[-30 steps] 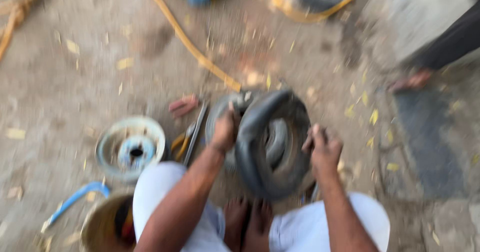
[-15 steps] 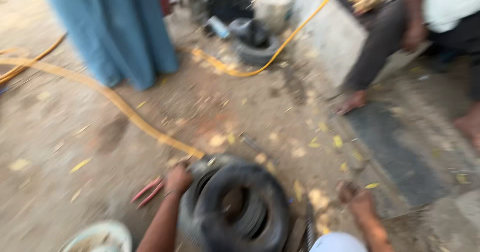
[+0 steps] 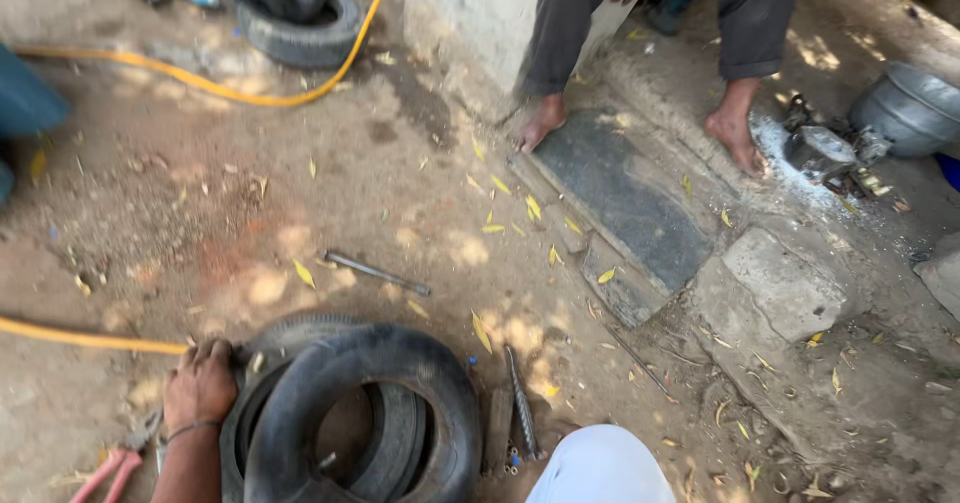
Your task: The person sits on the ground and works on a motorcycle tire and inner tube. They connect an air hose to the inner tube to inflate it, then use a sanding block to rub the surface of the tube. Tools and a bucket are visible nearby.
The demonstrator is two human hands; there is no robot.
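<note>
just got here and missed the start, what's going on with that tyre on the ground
A person sits on the dirt ground with their left hand gripping the edge of a black tyre. A black inner tube bulges out of the tyre. The right hand is out of view. A metal rod and a tyre lever lie close by, and a yellow hose runs in from the left. Another person sits barefoot further back, one foot by a dark mat.

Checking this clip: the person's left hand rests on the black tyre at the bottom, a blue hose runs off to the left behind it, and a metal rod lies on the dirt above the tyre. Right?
One detail is off: the hose is yellow, not blue. The head view shows the left hand resting on the black tyre at the bottom, the hose running off to the left behind it, and the metal rod lying on the dirt above the tyre.
</note>
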